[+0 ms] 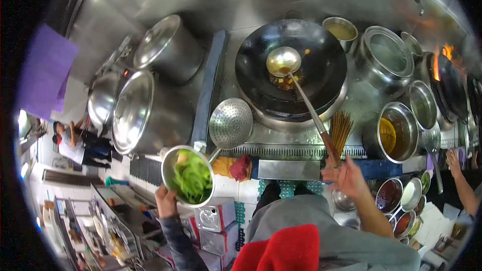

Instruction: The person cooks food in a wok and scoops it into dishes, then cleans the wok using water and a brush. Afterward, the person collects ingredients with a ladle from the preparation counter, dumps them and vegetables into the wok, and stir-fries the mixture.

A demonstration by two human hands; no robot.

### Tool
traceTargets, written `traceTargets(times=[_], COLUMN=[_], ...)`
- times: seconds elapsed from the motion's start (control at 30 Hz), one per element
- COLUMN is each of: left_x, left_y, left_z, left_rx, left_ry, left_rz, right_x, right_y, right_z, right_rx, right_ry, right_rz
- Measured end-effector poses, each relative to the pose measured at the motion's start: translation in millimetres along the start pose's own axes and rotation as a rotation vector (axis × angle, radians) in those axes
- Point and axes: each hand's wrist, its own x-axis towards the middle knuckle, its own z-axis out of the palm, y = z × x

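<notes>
My left hand (166,201) grips the rim of a metal bowl (213,190) filled with cut green vegetables (192,178), tilted toward me. My right hand (347,179) is open, fingers apart, just below the wooden end of a ladle (312,109); whether it touches the handle I cannot tell. The ladle's bowl lies inside a black wok (258,70), over brown liquid with small pale pieces (285,81). A perforated skimmer (231,123) rests left of the wok, near the bowl. A bamboo brush (341,129) stands beside the ladle handle.
Large lidded pots (133,113) stand on the left. To the right are a pot of oil (401,138), a lidded pot (389,52) and several sauce containers (389,194). Flames (437,66) rise by another wok at far right, near another person's hand (454,163).
</notes>
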Motion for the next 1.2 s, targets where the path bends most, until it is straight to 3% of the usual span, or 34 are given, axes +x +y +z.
traceTargets(times=[0.13, 0.2, 0.27, 0.33, 0.4, 0.43, 0.57, 0.67, 0.83, 1.1, 1.2], left_x=[122, 180, 234, 264, 319, 333, 327, 313, 314, 286, 282], left_y=[69, 96, 119, 133, 111, 111, 138, 150, 135, 132, 117], left_z=[63, 106, 155, 213, 268, 292, 349, 373, 412, 428, 435], left_rx=[0.360, 0.187, 0.339, 0.511, 0.623, 0.658, 0.842, 0.927, 0.937, 0.891, 0.929], left_ry=[-0.233, -0.397, -0.452, -0.304, -0.200, -0.202, -0.216, -0.291, -0.316, -0.182, -0.107], left_rz=[0.335, 0.300, 0.567, 0.622, 0.808, 0.762, 0.728, 0.827, 0.931, 0.795, 0.871], right_x=[63, 99, 101, 105, 100, 94, 95, 69, 40, -43, -61], right_y=[-51, -56, -44, -43, -39, -39, -42, -23, 28, 49, 46], right_z=[66, 75, 102, 91, 87, 101, 101, 114, 115, 112, 81], right_rx=[0.002, -0.089, -0.619, -0.985, -1.394, -1.536, -1.594, -1.576, -1.408, -1.224, -1.261], right_ry=[-0.060, -0.013, 0.216, 0.386, 0.646, 0.805, 1.020, 0.866, 0.906, 0.858, 0.782], right_rz=[-0.048, -0.124, -0.319, -0.536, -0.788, -0.864, -0.629, -0.671, -0.693, -0.667, -0.754])
